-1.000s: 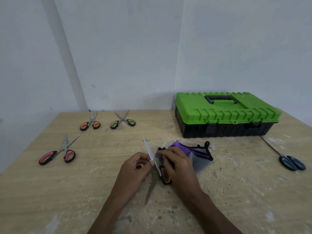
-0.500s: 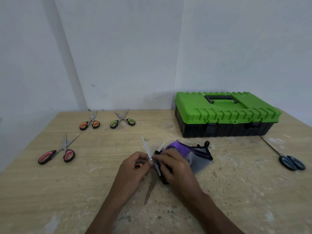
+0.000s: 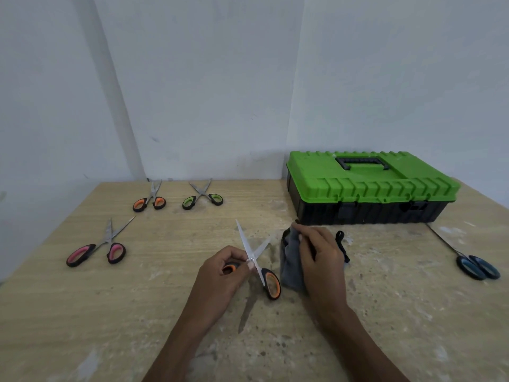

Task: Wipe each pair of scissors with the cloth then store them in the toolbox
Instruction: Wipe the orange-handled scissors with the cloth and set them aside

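**Open blades in the left hand, cloth bunched in the right**

I have the steel scissors with orange-and-black plastic handles point(image 3: 256, 260) in my left hand point(image 3: 220, 274). The fingers are curled round one handle loop and pinch near the pivot. The blades are spread in a V with the tips pointing up and away from me, and the free loop hangs low over the pale wooden table point(image 3: 110, 312). My right hand point(image 3: 322, 260) grips the soft grey cloth point(image 3: 290, 260), crumpled on the table just beside that free loop.

I judge the scissors to be light and rigid, with slick metal and sharp inner edges. The safe hold is on the plastic loops, and the wipe should run along the flat of each blade from pivot to tip. The cloth is limp and should fold over a blade easily, but a loose fold could snag at the pivot.

The black toolbox with the green lid point(image 3: 369, 186) sits behind my right hand with its lid shut, so it needs opening before anything goes in. There is open table in front of me. The pink-handled scissors point(image 3: 96, 249), the small orange-handled scissors point(image 3: 150, 201) and the green-handled scissors point(image 3: 202, 198) lie well off to the left. The blue-handled scissors point(image 3: 478, 267) lie near the right edge of the table.
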A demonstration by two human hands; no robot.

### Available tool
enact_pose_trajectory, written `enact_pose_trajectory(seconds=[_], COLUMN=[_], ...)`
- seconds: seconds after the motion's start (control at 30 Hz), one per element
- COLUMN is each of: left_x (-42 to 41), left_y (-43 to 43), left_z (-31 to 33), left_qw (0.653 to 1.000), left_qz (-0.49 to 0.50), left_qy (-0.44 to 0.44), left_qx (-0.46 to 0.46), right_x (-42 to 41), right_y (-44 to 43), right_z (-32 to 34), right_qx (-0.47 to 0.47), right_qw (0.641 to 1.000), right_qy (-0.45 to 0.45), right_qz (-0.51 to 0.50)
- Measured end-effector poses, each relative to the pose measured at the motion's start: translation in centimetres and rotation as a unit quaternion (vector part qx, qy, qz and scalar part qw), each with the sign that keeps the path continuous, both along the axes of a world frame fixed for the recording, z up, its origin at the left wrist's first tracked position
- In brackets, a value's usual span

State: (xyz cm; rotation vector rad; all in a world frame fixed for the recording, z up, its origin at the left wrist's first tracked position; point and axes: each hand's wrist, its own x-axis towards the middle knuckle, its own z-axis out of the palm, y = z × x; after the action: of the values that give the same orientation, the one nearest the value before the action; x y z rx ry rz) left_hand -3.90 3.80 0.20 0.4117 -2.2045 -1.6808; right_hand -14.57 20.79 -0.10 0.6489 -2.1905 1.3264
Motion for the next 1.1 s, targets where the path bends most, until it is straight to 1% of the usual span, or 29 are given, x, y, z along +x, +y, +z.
enact_pose_trajectory(seconds=[0.1,0.2,0.27,0.47,0.57,0.67,0.7,0.73,0.8,0.87,0.97,1.03,1.1], left_x=[-0.1,-0.1,-0.1,0.0,0.0,0.1,0.1,0.0,-0.1,-0.3,-0.2,-0.3,-0.4], left_y=[-0.1,-0.2,-0.2,-0.1,-0.2,0.0,0.0,0.0,0.0,-0.1,-0.3,-0.4,-0.6], left_z=[-0.1,-0.2,-0.2,-0.1,-0.2,0.0,0.0,0.0,0.0,-0.1,-0.1,-0.3,-0.4], left_qw=[1.0,1.0,1.0,1.0,1.0,1.0,1.0,1.0,1.0,0.999,0.998,0.998,0.998], left_qz=[-0.002,-0.014,-0.02,-0.012,-0.014,-0.018,-0.018,-0.017,-0.017,-0.026,-0.045,-0.049,-0.045], left_qy=[0.001,0.0,0.001,0.006,0.004,0.014,0.016,0.017,0.017,0.021,0.031,0.031,0.033], left_qx=[0.003,-0.001,-0.001,-0.013,-0.01,-0.002,-0.001,-0.002,-0.002,0.006,0.016,0.009,0.017], right_x=[1.4,2.5,2.0,-0.5,-1.4,-2.0,-1.9,-1.7,-0.6,0.9,2.5,2.5,2.1], right_y=[-0.6,-2.1,-2.6,-2.4,-2.0,-1.0,-0.6,-0.3,0.1,-0.2,-1.9,-3.1,-3.7], right_z=[0.1,-0.6,-1.1,-1.3,-1.1,-0.5,-0.2,0.2,0.9,1.3,0.3,-0.5,-0.3], right_qx=[0.034,0.137,0.165,0.121,0.099,0.035,0.015,0.002,-0.002,0.027,0.146,0.196,0.193], right_qw=[0.997,0.976,0.969,0.987,0.992,0.999,1.0,1.0,0.999,0.993,0.964,0.949,0.951], right_qy=[0.023,0.042,0.059,0.046,0.032,-0.014,-0.017,-0.004,0.045,0.087,0.137,0.157,0.159], right_qz=[0.07,0.162,0.172,0.091,0.068,0.004,-0.014,-0.022,0.005,0.079,0.176,0.19,0.182])
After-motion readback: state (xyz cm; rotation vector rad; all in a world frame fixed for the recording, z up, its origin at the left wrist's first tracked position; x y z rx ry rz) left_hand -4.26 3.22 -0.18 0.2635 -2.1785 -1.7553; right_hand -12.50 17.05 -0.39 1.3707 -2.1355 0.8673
